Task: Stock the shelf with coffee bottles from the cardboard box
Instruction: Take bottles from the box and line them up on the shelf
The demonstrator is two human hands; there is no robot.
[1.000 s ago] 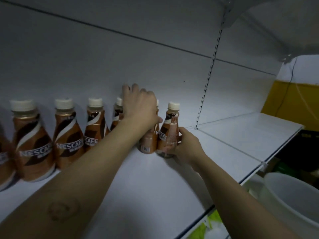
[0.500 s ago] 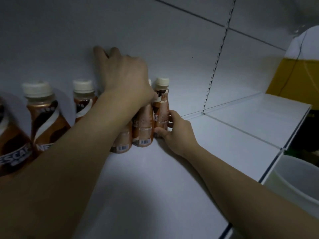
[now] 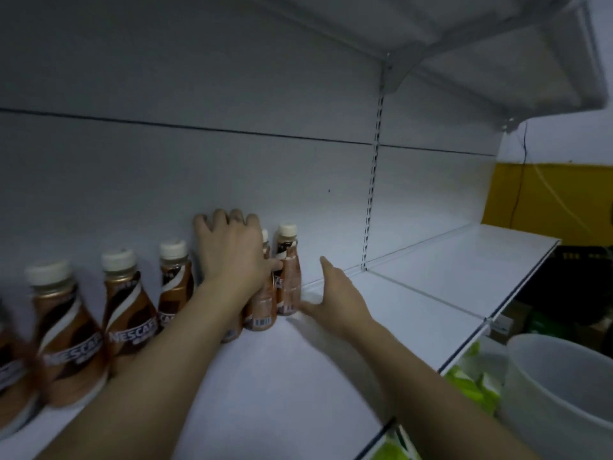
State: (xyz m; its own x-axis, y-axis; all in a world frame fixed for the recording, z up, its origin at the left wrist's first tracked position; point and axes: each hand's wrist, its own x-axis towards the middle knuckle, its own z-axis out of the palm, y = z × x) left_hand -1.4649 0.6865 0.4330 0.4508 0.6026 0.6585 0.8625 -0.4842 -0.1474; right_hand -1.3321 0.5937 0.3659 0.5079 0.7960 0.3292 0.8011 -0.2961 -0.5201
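Item: coffee bottles (image 3: 129, 313), brown with cream caps. We count a row standing upright along the back of the white shelf (image 3: 282, 386), running from the far left edge toward the middle; the nearest ones are blurred.

Item: left hand (image 3: 232, 257). We see it reach in from the lower left, forearm low over the shelf, palm draped over the tops of the bottles at the row's right end. Fingers are spread and curved over the caps, thumb pressed against a bottle's shoulder; we read this as a light steadying grasp, though what lies under the palm is hidden.

Item: end bottle (image 3: 288, 270). It stands upright, last in the row, touching its neighbour, close to the back wall.

Item: right hand (image 3: 335, 297). Its palm faces the row, fingers released and extended, holding nothing, thumb down just beside the end bottle's base.

Step, as we judge it: squaring up bottles just set down, closing the row.

Next move, as we judge it: both hands off gently so nothing tips, then to the cardboard box, which is not in view. The shelf to the right lies bare for more stock.
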